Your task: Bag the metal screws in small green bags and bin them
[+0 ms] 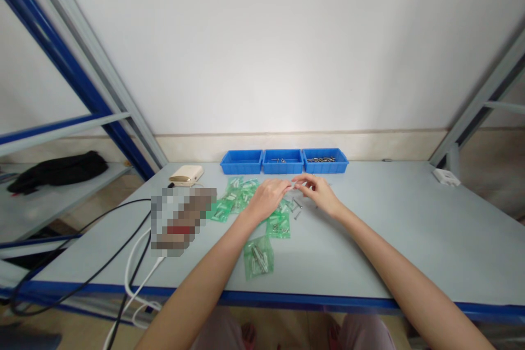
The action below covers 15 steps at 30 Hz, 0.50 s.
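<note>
My left hand [269,197] and my right hand [316,191] meet over the middle of the grey table. Between their fingertips is a small whitish piece [292,186], too small to make out; the fingers of both hands are pinched around it. Green plastic bags [278,225] with metal and white parts inside lie under and left of my left hand. One such bag [258,258] lies apart, nearer the front edge. Loose screws [297,204] rest on the table just below my right hand.
Three blue trays stand along the back: the left one [241,163] shows no parts, the middle one [283,161] holds a few, the right one [325,161] several metal parts. A cream box [186,175], a blurred-out object and cables are at left. A white device [446,177] sits far right.
</note>
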### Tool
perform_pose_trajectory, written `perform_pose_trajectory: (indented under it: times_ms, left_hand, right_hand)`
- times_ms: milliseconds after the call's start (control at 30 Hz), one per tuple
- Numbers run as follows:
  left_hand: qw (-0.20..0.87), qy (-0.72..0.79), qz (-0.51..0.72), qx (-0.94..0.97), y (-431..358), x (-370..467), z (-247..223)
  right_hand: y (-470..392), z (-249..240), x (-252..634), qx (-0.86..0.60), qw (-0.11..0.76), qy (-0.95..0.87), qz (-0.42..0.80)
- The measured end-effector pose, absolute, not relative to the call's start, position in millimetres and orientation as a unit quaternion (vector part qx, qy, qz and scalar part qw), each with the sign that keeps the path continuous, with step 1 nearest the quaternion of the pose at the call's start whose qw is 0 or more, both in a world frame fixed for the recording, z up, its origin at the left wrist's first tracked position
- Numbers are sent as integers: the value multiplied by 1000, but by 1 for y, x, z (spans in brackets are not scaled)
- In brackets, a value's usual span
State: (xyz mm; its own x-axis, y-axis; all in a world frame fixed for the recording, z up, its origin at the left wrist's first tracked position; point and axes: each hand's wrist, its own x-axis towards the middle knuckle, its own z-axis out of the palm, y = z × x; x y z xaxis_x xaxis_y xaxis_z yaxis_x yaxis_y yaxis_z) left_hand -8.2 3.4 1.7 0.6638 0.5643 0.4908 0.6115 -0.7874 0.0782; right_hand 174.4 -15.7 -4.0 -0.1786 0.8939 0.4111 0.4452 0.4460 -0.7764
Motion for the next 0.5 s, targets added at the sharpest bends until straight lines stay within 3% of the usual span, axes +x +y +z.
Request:
perform_pose_trajectory:
  times_ms: [267, 500]
  left_hand:
    - [42, -347, -252, -902, 2, -8, 3]
    - [23, -348, -236, -907, 3, -8, 4]
  right_hand:
    - [-22, -1, 173, -492, 397, -760, 151]
    - [-21, -2, 174, -486, 393, -767, 145]
